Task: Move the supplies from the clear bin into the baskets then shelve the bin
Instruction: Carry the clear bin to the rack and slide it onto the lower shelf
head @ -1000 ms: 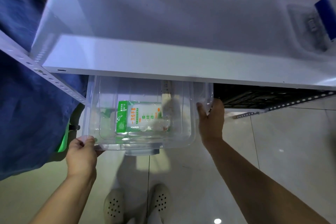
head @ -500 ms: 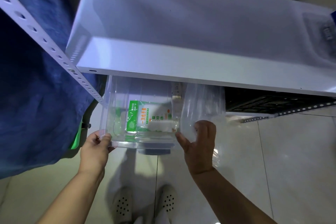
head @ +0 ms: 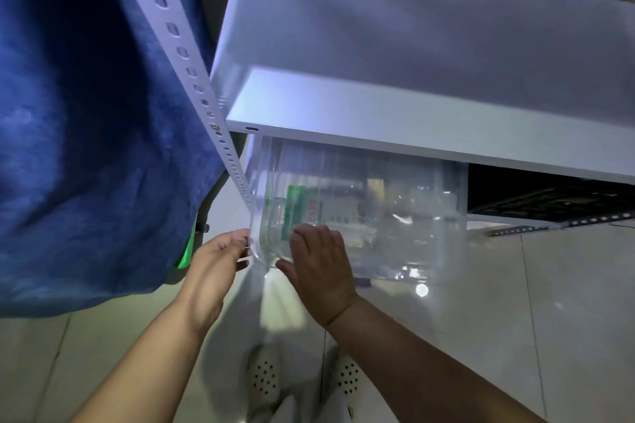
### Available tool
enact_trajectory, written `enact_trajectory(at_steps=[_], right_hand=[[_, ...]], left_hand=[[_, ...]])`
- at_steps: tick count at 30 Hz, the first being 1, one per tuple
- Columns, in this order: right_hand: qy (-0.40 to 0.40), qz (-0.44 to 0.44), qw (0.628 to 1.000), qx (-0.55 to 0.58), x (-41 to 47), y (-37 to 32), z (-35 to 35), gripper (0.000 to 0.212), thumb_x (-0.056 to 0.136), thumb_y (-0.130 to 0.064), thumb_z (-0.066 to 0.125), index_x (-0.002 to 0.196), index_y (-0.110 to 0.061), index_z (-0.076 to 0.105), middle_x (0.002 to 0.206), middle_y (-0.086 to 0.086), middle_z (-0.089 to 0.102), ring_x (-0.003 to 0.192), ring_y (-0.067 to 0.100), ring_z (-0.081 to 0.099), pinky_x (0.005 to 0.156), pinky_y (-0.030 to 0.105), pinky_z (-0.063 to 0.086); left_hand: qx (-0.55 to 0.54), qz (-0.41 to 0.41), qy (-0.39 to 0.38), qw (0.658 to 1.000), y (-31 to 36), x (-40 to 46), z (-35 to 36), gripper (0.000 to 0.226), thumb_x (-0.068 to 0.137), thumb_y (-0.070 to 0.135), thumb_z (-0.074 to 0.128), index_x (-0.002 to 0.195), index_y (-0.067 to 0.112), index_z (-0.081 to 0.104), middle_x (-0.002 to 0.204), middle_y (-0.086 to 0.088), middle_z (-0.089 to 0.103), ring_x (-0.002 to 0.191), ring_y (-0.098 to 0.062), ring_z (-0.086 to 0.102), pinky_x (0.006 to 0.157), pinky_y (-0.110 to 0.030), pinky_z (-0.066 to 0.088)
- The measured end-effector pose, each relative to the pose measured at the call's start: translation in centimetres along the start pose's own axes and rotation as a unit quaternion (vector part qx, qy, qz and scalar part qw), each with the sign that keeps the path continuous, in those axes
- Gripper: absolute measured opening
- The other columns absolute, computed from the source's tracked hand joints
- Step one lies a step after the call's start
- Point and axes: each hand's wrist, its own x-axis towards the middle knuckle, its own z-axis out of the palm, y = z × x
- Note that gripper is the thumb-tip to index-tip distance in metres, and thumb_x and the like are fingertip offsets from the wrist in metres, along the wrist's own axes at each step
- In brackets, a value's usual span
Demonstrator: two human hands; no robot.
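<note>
Right hand (head: 321, 271) shifted left; straight fingers (head: 305, 233) press clear bin (head: 395, 216).

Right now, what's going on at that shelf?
A person stands at a white metal shelf with both hands on a clear bin tucked under it. The left hand pinches the bin's near left corner, while the right hand lies flat against its front wall. A green-and-white packet is visible through the bin's clear wall. A dark basket sits to the bin's right.
</note>
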Motion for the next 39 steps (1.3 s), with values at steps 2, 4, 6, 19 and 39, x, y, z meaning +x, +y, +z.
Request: enact_trajectory(at_steps=[2,4,6,19,39], right_hand=[[-0.019,-0.019,1.0,0.003,0.6,-1.1,0.9,0.052,0.053,-0.043,0.084,0.084,-0.014,0.054,0.083,0.003,0.061,0.071,0.022,0.054,0.064,0.03,0.044],[-0.03,-0.024,0.999,0.006,0.8,-2.0,1.7,0.05,0.053,-0.044,0.083,0.082,-0.015,0.055,0.082,0.002,0.061,0.069,0.022,0.054,0.063,0.031,0.042],[-0.043,-0.02,0.999,0.005,1.0,-2.5,2.2,0.048,0.052,-0.043,0.084,0.081,-0.015,0.058,0.081,0.001,0.061,0.069,0.021,0.055,0.063,0.03,0.043],[0.002,0.233,0.97,0.061,-3.9,4.5,-1.4,0.026,0.078,-0.017,0.068,0.103,-0.011,0.064,0.105,0.011,0.062,0.1,0.031,0.055,0.085,0.044,0.044],[0.109,0.625,0.644,0.428,0.2,18.4,-2.5,0.014,0.088,-0.019,0.057,0.083,-0.007,0.054,0.064,0.006,0.053,0.056,0.018,0.052,0.055,0.028,0.044]], left_hand=[[-0.023,-0.009,0.014,1.0,0.3,0.2,-0.2,0.035,0.092,0.006,0.044,0.074,0.019,0.07,0.069,0.002,0.071,0.067,-0.011,0.066,0.065,-0.025,0.048],[-0.035,-0.019,0.018,0.999,0.3,0.7,-0.3,0.026,0.092,0.004,0.044,0.082,0.007,0.068,0.074,-0.006,0.065,0.067,-0.015,0.061,0.064,-0.024,0.048],[-0.05,-0.04,0.02,0.998,0.3,1.1,-0.3,0.021,0.092,0.002,0.043,0.089,0.0,0.063,0.075,-0.011,0.058,0.067,-0.017,0.055,0.065,-0.024,0.045],[0.02,-0.047,-0.01,0.999,-1.3,0.7,0.1,0.027,0.084,0.004,0.06,0.109,0.013,0.052,0.08,-0.007,0.063,0.074,-0.02,0.062,0.076,-0.036,0.052],[-0.191,-0.019,0.062,0.979,4.3,3.5,7.5,0.013,0.089,0.007,0.056,0.076,0.009,0.054,0.076,-0.01,0.057,0.069,-0.017,0.058,0.07,-0.021,0.057]])
